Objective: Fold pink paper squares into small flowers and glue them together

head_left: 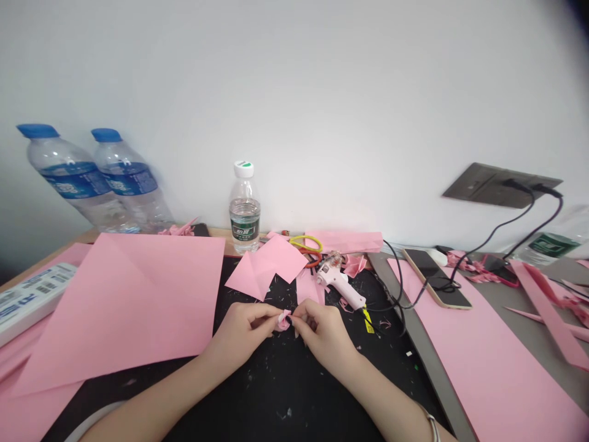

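Observation:
Between my two hands, over the black mat (294, 393), is a small folded piece of pink paper (284, 320). My left hand (246, 328) pinches its left side between thumb and fingers. My right hand (319, 331) has its fingertips closed at the paper's right edge. The fingers hide part of the piece, so its exact shape is unclear. Just beyond lie cut pink paper squares (269, 264). A pale pink glue gun (343, 285) rests on the mat to the right, its nozzle end pointing away and left.
Large pink sheets (138, 294) and a white box (34, 298) lie at left. A small water bottle (245, 212) stands by the wall; two bigger bottles (126, 175) lean behind. Yellow-handled scissors (306, 241) lie at the back. Right are a phone (435, 276), cables and a wall socket (497, 184).

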{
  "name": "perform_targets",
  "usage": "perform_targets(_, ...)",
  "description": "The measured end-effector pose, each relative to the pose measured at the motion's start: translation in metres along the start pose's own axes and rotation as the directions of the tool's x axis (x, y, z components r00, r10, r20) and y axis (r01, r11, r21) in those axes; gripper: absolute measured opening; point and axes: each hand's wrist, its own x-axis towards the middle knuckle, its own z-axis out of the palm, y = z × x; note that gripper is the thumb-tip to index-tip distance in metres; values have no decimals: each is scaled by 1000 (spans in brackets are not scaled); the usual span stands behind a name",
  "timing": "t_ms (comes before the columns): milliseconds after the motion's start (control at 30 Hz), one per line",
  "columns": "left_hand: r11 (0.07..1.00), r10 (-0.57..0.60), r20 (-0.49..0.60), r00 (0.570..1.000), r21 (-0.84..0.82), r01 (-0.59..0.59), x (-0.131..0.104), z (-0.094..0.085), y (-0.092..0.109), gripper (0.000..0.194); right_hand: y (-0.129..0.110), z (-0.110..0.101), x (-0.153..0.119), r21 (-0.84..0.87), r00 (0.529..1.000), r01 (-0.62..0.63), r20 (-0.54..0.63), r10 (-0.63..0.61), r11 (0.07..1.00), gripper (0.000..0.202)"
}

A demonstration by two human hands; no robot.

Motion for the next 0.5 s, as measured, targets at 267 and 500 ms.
perform_targets(267, 999, -30, -2, 1000, -29, 30, 1, 0, -1, 24, 2, -1, 0, 35, 999, -16, 33, 15, 999, 14)
perform_targets(500, 1000, -3, -11, 1000, -8, 3, 1, 1, -2, 22, 4, 0, 0, -3, 1000, -8, 16, 8, 1000, 12)
